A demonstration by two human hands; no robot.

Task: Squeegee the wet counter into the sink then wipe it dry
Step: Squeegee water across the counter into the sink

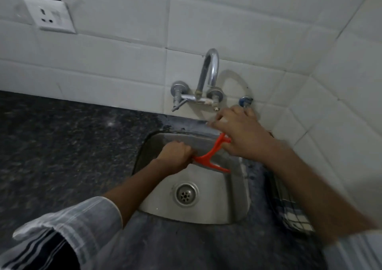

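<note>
Striped sleeve (68,226) nearest, at lower left, rolled back on the left forearm. Left hand (175,156) over the sink (237,211), fingers curled tight round the handle of an orange squeegee (208,156). Squeegee held above the steel basin, its forked frame spreading to the right; the blade mostly hidden behind the right hand (239,133). Right hand at the far right rim of the sink, knuckles up, fingers bent down at the squeegee's far end, seemingly pinching something pale there; cannot tell for sure because of blur. Round drain (185,194) in the basin floor, nearer than both hands. Dark speckled counter (62,149) spreading left of the sink and along its near edge. Checked cloth (293,211) lying on the counter right of the sink, partly covered by the right forearm. Chrome tap (208,71) with curved spout on the white tiled wall (124,58), just beyond the hands. White wall socket (51,15) at far left. No readable writing or brand anywhere.
</note>
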